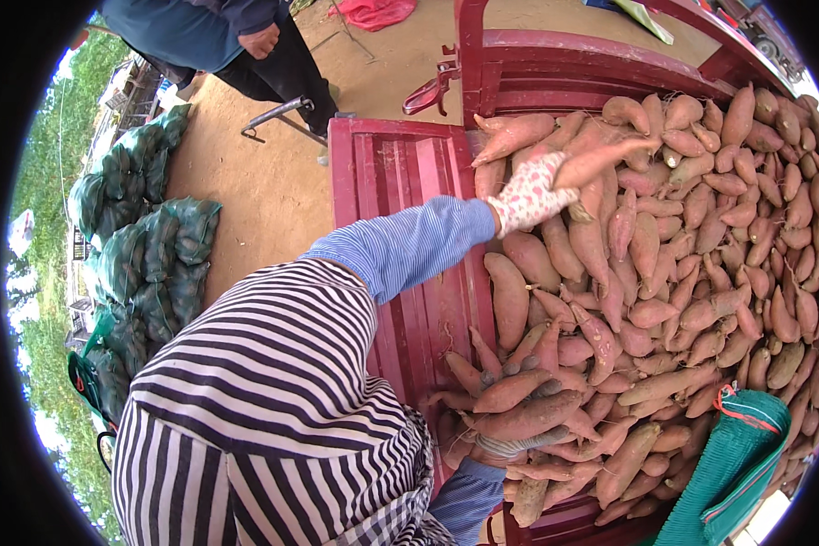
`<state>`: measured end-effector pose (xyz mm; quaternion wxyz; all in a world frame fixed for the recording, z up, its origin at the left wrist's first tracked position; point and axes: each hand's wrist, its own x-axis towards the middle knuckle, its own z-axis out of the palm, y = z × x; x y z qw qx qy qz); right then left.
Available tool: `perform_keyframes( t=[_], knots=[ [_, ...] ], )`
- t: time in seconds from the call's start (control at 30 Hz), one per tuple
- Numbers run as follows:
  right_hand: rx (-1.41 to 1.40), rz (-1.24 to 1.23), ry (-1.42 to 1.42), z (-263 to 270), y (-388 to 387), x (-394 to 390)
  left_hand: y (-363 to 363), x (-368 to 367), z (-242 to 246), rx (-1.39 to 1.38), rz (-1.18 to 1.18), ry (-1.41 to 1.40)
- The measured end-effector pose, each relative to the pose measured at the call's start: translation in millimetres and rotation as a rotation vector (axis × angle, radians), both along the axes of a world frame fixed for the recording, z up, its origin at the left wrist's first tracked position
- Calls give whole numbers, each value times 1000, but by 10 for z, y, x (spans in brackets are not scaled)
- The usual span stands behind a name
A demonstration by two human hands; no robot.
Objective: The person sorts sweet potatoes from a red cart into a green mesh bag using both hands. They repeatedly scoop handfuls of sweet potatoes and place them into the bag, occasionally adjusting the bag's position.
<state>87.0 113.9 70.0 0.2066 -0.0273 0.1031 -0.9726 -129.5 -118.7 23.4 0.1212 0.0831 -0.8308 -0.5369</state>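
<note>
My left hand (pixel 534 194), in a white glove with a pink floral pattern, grips a long tapered sweet potato (pixel 604 161) above the near part of the heap. Lower in the picture my right hand (pixel 515 445) wears a grey glove. Its fingers are curled around a thick sweet potato (pixel 529 416); a second sweet potato (pixel 510 390) lies against it and hides part of the fingers. Both arms have blue striped sleeves. Around the hands spreads a deep heap of loose sweet potatoes (pixel 655 273).
The heap lies in a red metal truck bed with a lowered side panel (pixel 409 177). A folded green mesh bag (pixel 737 457) rests at lower right. Filled mesh sacks (pixel 143 266) stand on the ground at left. Another person (pixel 246 41) stands beyond. A striped hat (pixel 266 382) covers the lower left.
</note>
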Motion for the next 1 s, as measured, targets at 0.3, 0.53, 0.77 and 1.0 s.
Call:
perform_keyframes(
  t=[0.3, 0.53, 0.77, 1.0],
  knots=[
    [691, -106, -255, 630, -173, -34, 269, 576, 230, -477, -66, 323],
    [872, -8, -413, 366, -85, 277, -265, 365, -49, -32, 6, -427],
    [228, -22, -431, 223, -56, 346, 254, 1579, 326, 49, -521, -348],
    [250, -156, -447, 94, 40, 471, -555, 305, 129, -569, 251, -281]
  ],
)
